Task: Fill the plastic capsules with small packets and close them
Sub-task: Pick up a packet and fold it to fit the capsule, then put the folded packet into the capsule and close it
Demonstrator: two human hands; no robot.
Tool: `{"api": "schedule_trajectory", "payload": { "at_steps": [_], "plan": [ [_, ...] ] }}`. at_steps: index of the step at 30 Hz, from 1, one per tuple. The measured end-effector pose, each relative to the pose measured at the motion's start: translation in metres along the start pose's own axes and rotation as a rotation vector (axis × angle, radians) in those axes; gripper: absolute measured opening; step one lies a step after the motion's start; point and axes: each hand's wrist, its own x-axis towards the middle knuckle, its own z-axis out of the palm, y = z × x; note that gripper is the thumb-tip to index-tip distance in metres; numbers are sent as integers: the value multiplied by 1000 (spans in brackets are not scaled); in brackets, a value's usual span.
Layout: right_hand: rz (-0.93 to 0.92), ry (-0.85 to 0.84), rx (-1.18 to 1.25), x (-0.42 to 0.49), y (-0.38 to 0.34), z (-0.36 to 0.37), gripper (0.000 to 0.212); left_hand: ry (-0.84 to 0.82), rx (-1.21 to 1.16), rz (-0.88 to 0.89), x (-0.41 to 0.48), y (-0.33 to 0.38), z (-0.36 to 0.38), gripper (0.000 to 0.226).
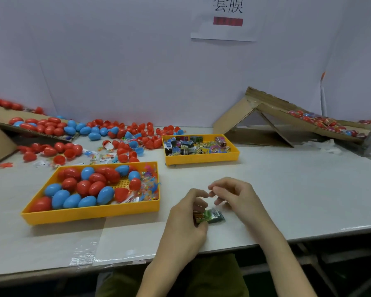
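At the near edge of the table (287, 189) the left hand (186, 224) curls round some small packets (212, 217), the right hand (234, 196) beside it bent-fingered, pinching I cannot tell what, so the filling looks gathered and next a capsule (84, 188) from the yellow tray (90, 213) on the left needs fetching and opening.

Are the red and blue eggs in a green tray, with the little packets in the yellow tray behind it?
Not quite. The head view shows the red and blue eggs lie in a yellow front tray, not a green one. The little packets do sit in the yellow back tray behind it.
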Motion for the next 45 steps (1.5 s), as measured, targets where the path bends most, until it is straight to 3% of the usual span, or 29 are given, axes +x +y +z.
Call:
{"api": "schedule_trajectory", "payload": {
  "at_steps": [4, 16, 29, 34, 40, 43, 45],
  "plan": [
    [-34, -29, -192, -12, 10, 4, 16, 57, -13, -31, 0, -1, 1, 53],
    [-90, -53, -218, -12, 12, 3, 33, 81, 6, -22, 0, -4, 4, 42],
    [-110, 85, -175, -8, 20, 5, 26, 77, 7, -7, 1, -3, 4, 40],
    [-108, 272, -12, -7, 27, -3, 31, 67, 11, -34, 2, -3, 3, 40],
    [-179, 106, 183, -13, 21, -6, 32, 68, -144, -111, 2, 2, 0, 26],
    [-216, 10, 218, -16, 18, -7, 37, 96, -147, -76, 3, 3, -1, 6],
    [-235, -28, 215, -17, 17, -7, 39, 98, -146, -59, 2, 2, -2, 8]
  ]
}}
